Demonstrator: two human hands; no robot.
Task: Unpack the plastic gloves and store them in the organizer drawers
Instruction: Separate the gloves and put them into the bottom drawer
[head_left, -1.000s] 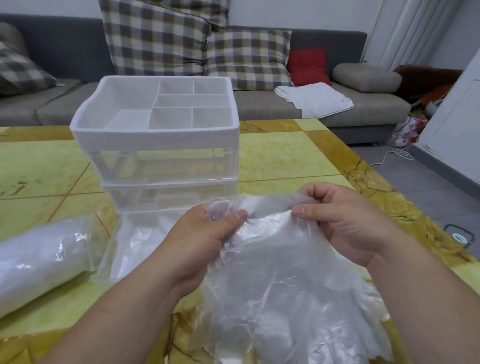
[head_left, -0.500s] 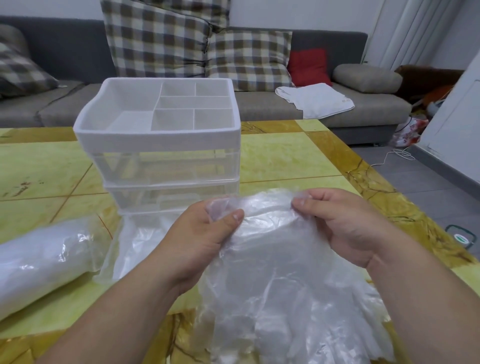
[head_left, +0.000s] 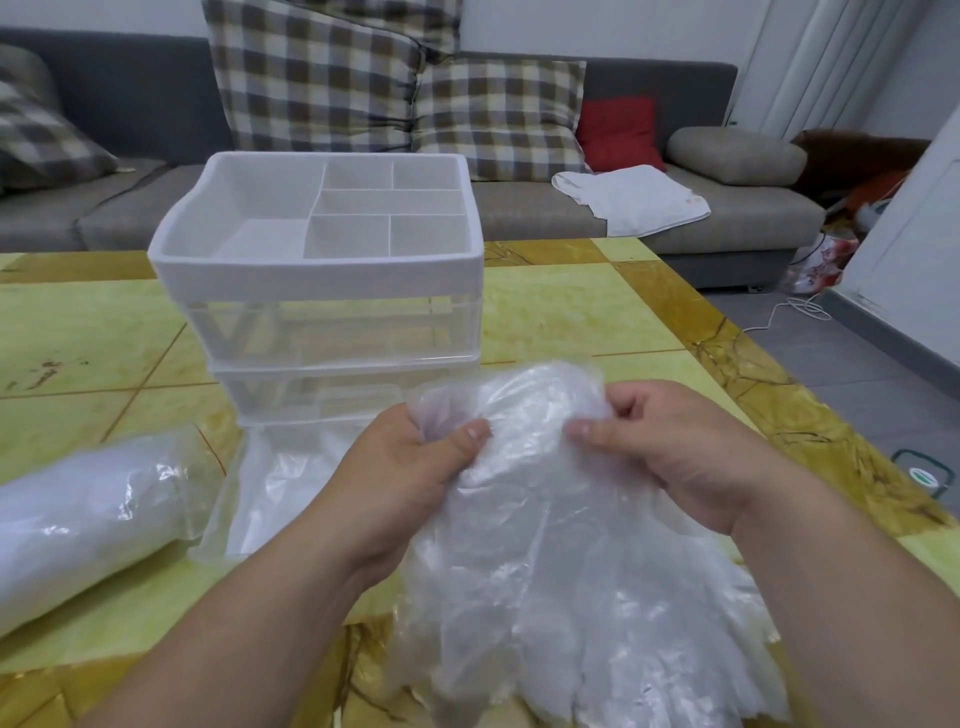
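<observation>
Nearest the camera, a stack of clear gloves drapes over the near edge of the table, finger ends toward the viewer. The cuff end is raised between the two hands. The left hand pinches the left of that upper edge, thumb on top and fingers curled behind the film. The right hand pinches the right of it the same way, thumb flat on the plastic. Both forearms come in from the bottom and cover much of the table's near part.

Left of the left hand, a flat, slack bag of clear plastic lies on the table, its right side hidden under the left wrist. Farther left lies a full pack, rolled and white inside, with its open end just beside the bag. What the pack holds cannot be told.

Behind the hands stands the organizer. It has a white top tray split into compartments, all bare, over two clear drawers. The upper drawer sits pushed in. The raised gloves and the left hand cover the lower drawer's front, so the way to it is blocked by what the hands hold.

On the floor to the right are a white cable and a small green-and-white thing too small to tell. Beyond the table runs a grey sofa with checked cushions, one red cushion, a grey one and a white cloth on the seat.
</observation>
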